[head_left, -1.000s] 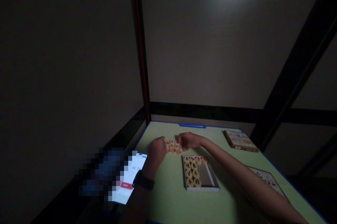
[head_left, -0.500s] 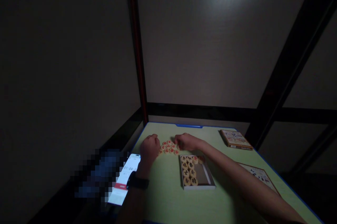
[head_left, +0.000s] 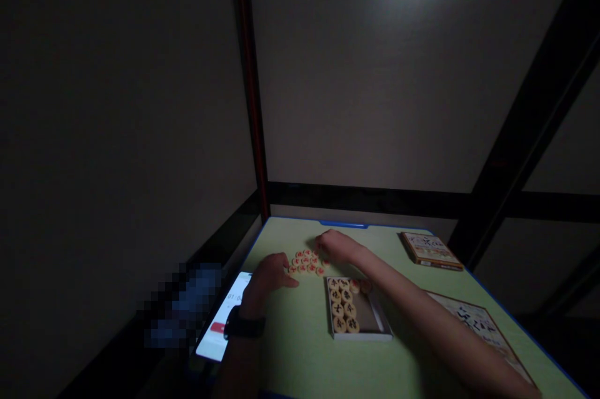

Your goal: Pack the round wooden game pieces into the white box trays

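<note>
Several round wooden Chinese chess pieces with red characters lie bunched on the green table. My left hand is at the left side of the bunch, thumb and fingers apart, holding nothing I can see. At the bunch's far right edge is my right hand, its fingers curled down and together against the pieces; what is between the fingertips is hidden. Nearer to me lies an open white box, with pieces bearing black characters in two columns at its left and reddish pieces along its far side.
A lit phone showing a timer lies at the table's left edge, beside my left wrist. At the far right sits a printed box. A flat printed lid or sheet lies partly under my right forearm. Walls border the table's left and far sides.
My left hand has gone from closed to spread, with its thumb out, and come slightly nearer me. My right hand stays at the bunch's far right. The whole view has shifted a little.
</note>
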The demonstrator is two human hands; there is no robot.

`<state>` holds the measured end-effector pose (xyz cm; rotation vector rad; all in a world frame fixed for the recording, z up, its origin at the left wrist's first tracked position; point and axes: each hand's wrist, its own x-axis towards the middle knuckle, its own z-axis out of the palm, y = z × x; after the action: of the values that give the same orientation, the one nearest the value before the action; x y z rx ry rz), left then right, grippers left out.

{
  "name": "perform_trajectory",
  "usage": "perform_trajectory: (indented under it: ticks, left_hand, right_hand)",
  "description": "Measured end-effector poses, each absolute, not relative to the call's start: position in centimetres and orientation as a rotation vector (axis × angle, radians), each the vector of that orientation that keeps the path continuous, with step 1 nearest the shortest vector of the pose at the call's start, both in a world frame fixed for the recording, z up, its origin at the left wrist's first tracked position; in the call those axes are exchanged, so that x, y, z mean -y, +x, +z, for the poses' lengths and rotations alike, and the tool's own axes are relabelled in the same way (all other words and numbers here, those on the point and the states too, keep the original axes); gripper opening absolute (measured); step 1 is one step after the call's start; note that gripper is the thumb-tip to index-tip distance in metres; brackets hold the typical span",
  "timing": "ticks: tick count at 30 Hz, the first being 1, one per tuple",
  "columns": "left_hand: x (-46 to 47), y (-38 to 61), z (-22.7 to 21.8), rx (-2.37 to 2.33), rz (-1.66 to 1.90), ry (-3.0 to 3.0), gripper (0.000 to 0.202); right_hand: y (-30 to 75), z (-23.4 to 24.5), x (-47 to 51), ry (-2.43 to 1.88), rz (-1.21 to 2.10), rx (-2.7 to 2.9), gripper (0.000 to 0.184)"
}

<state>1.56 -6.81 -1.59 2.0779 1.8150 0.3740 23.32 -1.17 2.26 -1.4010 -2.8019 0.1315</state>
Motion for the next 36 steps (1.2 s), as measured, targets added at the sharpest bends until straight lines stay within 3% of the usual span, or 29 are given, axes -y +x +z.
perform_trajectory:
  ticks: [11, 24, 36]
  left_hand:
    - [6.5, 1.2, -1.6, -1.701, 0.321, 2.061, 0.018]
    - [5.8, 0.5, -3.1, -1.652, 0.376, 1.934, 0.032]
    - [6.1, 0.9, -2.3, -1.669, 0.38, 2.012, 0.025]
  right_hand:
    - [21.1, 1.6, -1.5, -1.4, 0.212, 2.812, 0.032]
    - [20.9, 1.3, -1.2, -1.408, 0.112, 2.87, 0.032]
    - [17.5, 1.5, -0.1, -1.248, 0.101, 2.998, 0.023]
